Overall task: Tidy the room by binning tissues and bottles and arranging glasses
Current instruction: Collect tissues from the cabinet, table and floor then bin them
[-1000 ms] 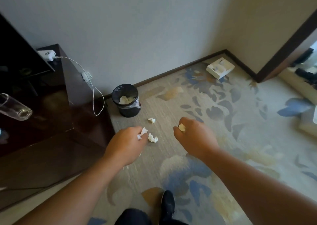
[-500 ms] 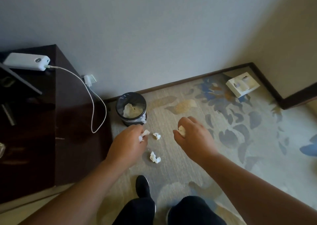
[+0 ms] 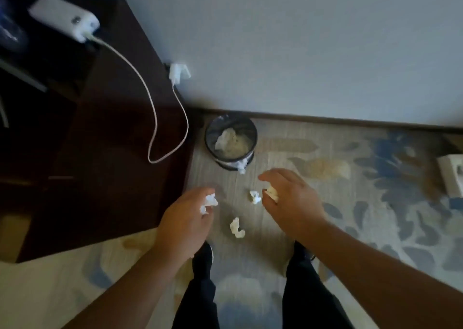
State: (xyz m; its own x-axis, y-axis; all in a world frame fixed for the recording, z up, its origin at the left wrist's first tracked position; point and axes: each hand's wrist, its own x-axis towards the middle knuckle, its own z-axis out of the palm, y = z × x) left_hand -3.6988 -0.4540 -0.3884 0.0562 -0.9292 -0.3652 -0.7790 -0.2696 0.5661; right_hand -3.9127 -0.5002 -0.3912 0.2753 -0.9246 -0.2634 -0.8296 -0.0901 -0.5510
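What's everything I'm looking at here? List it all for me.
bin: one, black, on carpet by the wall
loose tissues: two, white, on carpet between the hands
held tissues: two, white, one in each hand
cabinet: one, dark brown, left
power bank: one, white, on cabinet
cable: one, white, hanging from power bank
box: one, white, right edge
carpet: one, beige with blue pattern, floor
legs: two, dark trousers, bottom centre
left hand: one, grip on a tissue
right hand: one, grip on a tissue
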